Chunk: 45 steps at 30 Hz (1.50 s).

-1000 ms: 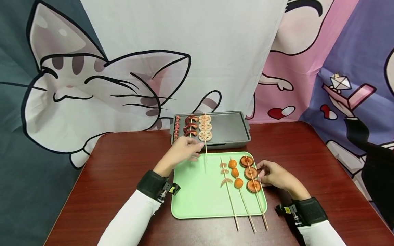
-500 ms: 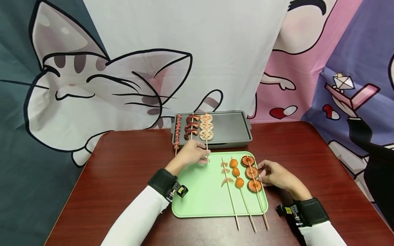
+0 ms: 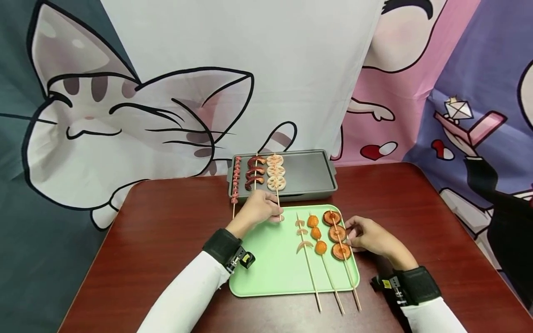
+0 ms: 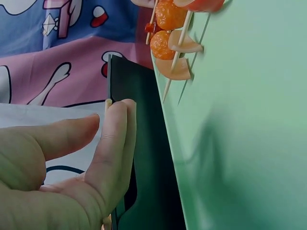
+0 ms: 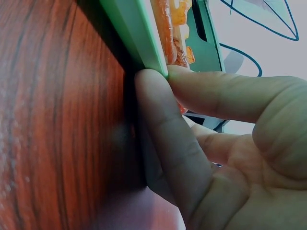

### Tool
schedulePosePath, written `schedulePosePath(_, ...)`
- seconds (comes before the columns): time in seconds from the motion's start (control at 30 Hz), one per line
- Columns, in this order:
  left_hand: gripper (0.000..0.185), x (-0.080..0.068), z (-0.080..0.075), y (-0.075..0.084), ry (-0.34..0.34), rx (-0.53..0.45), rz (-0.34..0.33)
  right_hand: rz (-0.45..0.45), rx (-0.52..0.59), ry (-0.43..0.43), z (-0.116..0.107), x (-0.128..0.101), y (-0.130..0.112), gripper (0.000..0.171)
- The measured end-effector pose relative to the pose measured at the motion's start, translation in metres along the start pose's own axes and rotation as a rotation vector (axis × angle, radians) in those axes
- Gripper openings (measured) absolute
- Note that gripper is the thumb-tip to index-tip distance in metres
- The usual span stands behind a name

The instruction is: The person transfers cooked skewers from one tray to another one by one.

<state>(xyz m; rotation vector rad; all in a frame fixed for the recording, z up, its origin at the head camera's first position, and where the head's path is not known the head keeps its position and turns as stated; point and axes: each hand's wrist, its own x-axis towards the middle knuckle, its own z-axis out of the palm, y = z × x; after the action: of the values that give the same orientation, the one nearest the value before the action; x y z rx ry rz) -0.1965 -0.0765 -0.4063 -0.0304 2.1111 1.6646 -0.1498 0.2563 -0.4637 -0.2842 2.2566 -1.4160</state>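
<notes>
Reddish-brown wood-grain desk (image 3: 158, 222): is carrying the light-green rectangular tray (image 3: 266, 277) near its middle.
Skewer of small red pieces (image 3: 236, 178): is lying beyond the tray, at the left end of a dark-grey rectangular pan (image 3: 312, 171).
Skewer of curved dark-brown pieces (image 3: 256, 171): is lying in the pan beyond the tray's left part.
Left hand (image 3: 258, 209): is hovering over the tray's far left edge, thumb standing apart from straight fingers; whether the fingers are touching the lotus stick I cannot tell.
Skewer of round cream lotus slices (image 3: 276, 171): is lying in the pan beyond the tray, its wooden stick pointing back over the tray's far edge beside the fingertips.
Skewer of pale crescent slices (image 3: 301, 231), skewer of orange balls (image 3: 316, 233), skewer of round brown discs (image 3: 337, 233): are lying in this order on the tray's right half, their sticks overhanging its near edge.
Right hand (image 3: 368, 236): is pinching the tray's right rim between thumb and finger.
</notes>
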Motion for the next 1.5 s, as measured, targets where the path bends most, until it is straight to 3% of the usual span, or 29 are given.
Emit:
schedulePosePath(0.73, 0.028, 0.002, 0.004, -0.002, 0.087, -0.062, 0.034, 0.009, 0.029, 0.011, 0.003, 0.0, -0.003, 0.035)
schedulePosePath(1.03, 0.029, 0.002, 0.003, 0.0, 0.075, -0.082, 0.044, 0.026, 0.033, 0.017, 0.001, -0.002, -0.001, 0.035)
schedulePosePath(1.5, 0.032, -0.016, 0.004, -0.003, -0.013, -0.077, 0.043, 0.028, 0.034, 0.019, 0.0, -0.001, 0.0, 0.034)
